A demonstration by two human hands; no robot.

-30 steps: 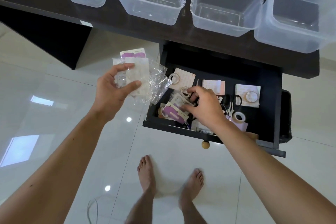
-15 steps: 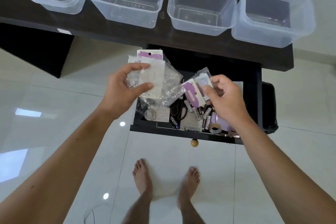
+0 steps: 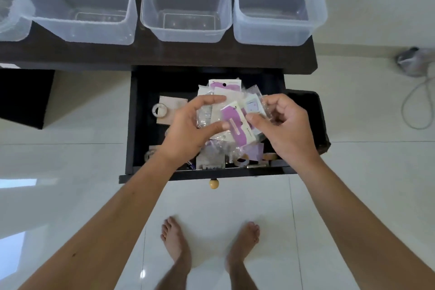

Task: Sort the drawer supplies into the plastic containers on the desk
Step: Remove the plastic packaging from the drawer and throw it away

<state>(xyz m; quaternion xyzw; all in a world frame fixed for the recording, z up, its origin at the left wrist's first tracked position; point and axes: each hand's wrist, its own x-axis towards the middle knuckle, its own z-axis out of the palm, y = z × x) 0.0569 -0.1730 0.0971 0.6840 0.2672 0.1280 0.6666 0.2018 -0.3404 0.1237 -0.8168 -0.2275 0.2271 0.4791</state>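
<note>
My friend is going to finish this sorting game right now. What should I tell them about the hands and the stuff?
Left hand: grip shut on a stack of plastic packets, held over the open drawer.
Right hand: grip shut on a purple-and-white packet, pressing it against that stack.
Drawer: tape rolls, cards and other small bits lie inside it.
Containers: four clear tubs stand in a row on the desk; the three in full view look empty, the leftmost is cut off.
Done: packets gathered in hand, nothing sorted yet.
Left: drop the packets in one tub, then sort the rest.
</note>
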